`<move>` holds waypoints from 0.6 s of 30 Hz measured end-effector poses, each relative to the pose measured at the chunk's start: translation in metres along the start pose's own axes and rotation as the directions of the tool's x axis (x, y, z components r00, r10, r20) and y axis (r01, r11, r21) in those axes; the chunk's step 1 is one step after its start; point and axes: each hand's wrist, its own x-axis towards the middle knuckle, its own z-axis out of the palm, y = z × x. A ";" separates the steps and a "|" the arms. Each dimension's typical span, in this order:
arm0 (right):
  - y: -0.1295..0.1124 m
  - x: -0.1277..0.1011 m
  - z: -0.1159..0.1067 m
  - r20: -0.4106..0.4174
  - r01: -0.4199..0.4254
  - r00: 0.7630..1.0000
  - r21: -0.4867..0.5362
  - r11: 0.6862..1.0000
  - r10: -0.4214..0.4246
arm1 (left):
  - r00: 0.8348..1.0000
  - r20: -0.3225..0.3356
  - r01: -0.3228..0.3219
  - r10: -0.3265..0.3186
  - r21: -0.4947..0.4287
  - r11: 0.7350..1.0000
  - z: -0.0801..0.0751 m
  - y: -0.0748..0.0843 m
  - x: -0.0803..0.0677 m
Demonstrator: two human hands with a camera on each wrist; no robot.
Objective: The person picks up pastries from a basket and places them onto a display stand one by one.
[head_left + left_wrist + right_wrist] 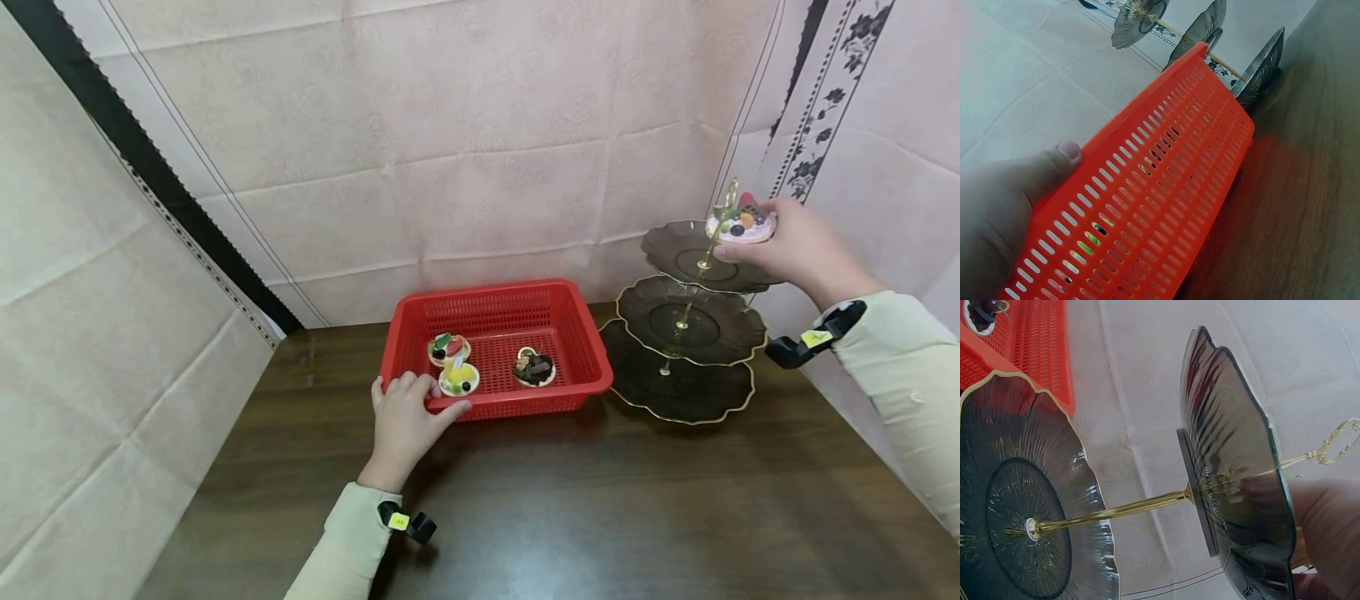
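In the head view my right hand (804, 250) grips a small fruit tart (750, 223) with pale cream and berries, just above the top plate (675, 248) of a three-tier stand, beside its gold handle (729, 198). The right wrist view has that hand (1329, 525) partly behind the smoky top plate (1235, 456); the tart is mostly hidden there. My left hand (405, 425) holds the front left rim of a red plastic basket (585, 385), thumb outside and fingers over the edge. Inside lie a yellow-topped tart (459, 380), a strawberry tart (448, 348) and a chocolate tart (534, 368).
The stand's middle plate (652, 321) and bottom plate (690, 396) have wavy gold rims and carry nothing visible. Basket and stand are side by side on a dark wooden table (555, 500). Pale cloth (480, 150) hangs behind and at both sides.
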 end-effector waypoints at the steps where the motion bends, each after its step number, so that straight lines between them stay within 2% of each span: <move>1: 0.000 0.000 0.000 0.002 0.002 1.000 0.000 1.000 -0.002 | 1.000 0.000 0.000 0.000 0.002 1.000 0.000 0.000 0.000; 6: 0.002 0.001 0.001 0.002 -0.004 1.000 0.010 1.000 0.004 | 1.000 0.004 0.002 -0.002 0.006 1.000 -0.001 0.000 0.000; 12: 0.000 -0.003 0.002 0.007 -0.005 1.000 0.118 0.993 0.004 | 1.000 0.008 0.005 -0.005 0.001 1.000 0.000 0.001 -0.001; 18: -0.005 -0.016 0.002 -0.059 -0.012 0.998 0.107 0.994 0.019 | 1.000 -0.011 -0.002 0.002 0.002 1.000 0.002 0.000 -0.001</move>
